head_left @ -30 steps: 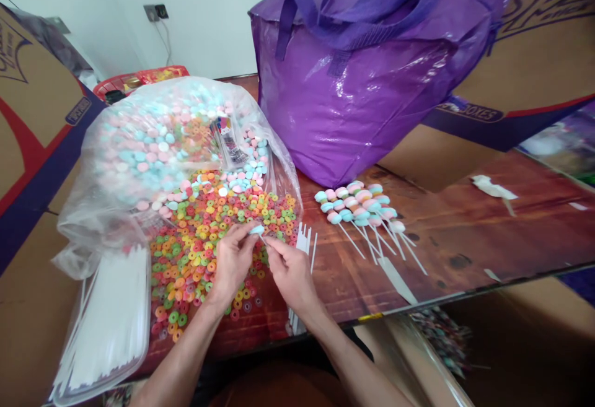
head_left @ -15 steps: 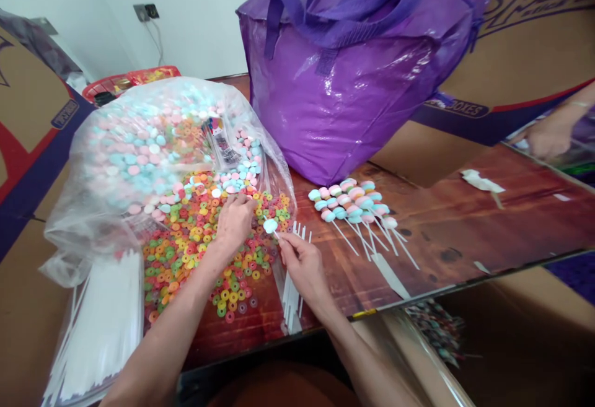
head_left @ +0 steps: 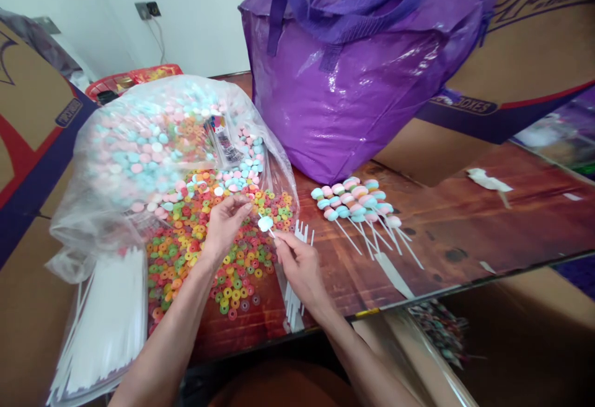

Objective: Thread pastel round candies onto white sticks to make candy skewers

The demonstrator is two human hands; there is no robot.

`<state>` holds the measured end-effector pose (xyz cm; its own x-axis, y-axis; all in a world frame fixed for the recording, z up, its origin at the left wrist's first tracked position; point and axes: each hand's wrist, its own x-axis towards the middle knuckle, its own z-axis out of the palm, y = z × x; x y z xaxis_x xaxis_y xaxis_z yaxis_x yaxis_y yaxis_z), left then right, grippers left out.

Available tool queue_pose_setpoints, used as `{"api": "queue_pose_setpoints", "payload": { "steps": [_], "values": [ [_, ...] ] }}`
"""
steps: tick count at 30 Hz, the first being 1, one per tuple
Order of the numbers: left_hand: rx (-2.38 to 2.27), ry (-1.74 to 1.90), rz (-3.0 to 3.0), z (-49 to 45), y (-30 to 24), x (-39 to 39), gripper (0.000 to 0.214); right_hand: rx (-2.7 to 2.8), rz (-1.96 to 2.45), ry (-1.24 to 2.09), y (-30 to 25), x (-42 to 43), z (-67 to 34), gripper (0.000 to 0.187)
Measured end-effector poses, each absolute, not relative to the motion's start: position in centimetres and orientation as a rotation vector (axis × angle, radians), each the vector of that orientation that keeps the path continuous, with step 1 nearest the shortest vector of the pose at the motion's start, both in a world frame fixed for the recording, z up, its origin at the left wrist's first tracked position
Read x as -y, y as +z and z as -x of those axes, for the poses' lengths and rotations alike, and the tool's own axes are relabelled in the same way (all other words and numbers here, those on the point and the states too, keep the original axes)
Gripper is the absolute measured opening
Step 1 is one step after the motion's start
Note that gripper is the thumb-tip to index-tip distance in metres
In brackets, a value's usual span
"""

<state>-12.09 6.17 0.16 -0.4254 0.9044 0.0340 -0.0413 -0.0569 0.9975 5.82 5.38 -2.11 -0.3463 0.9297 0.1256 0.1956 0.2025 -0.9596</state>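
Note:
My right hand (head_left: 300, 264) pinches a thin white stick with a pale blue marshmallow-like candy (head_left: 265, 223) threaded near its top. The tip of the stick pokes out above the candy. Just left of that tip is my left hand (head_left: 225, 224), thumb and fingers pressed together; whatever is between them is too small to make out. Beneath both hands lies a spread of colourful gummy rings (head_left: 186, 252). Several loose white sticks (head_left: 292, 301) lie beside my right wrist. Finished-looking candy skewers (head_left: 356, 199) in pink and blue are stacked on the table to the right.
A clear plastic bag (head_left: 116, 128) of pink, blue and white candies lies behind the rings. At front left is a pack of white sticks (head_left: 100, 326). A large purple bag (head_left: 353, 97) stands at the back, with cardboard boxes (head_left: 548, 54) around the wooden table (head_left: 446, 209).
My left hand has lifted from the gummy rings and come near the stick's tip, fingers pinched. The candy on the stick has shifted slightly left. Another person's hand at far right has left view.

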Motion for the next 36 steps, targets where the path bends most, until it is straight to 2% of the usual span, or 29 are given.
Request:
{"api": "queue_pose_setpoints", "payload": {
  "steps": [7,15,25,36],
  "values": [
    [-1.319,1.713,-0.716,11.3,0.0,-4.9,0.033,1.764,1.016,1.157,-1.1,-4.6,-5.6,0.031],
    [-1.286,1.691,-0.846,10.4,0.4,-4.2,0.026,1.777,1.052,1.086,-0.8,-4.7,-5.4,0.03],
    [-1.185,1.504,-0.534,11.3,0.7,-3.5,0.037,1.864,0.974,1.032,-1.0,-5.0,-5.9,0.026],
    [-1.179,1.239,-0.438,12.5,1.4,-2.8,0.036,1.995,0.835,0.852,-0.7,-4.8,-5.8,0.026]
  ]
}}
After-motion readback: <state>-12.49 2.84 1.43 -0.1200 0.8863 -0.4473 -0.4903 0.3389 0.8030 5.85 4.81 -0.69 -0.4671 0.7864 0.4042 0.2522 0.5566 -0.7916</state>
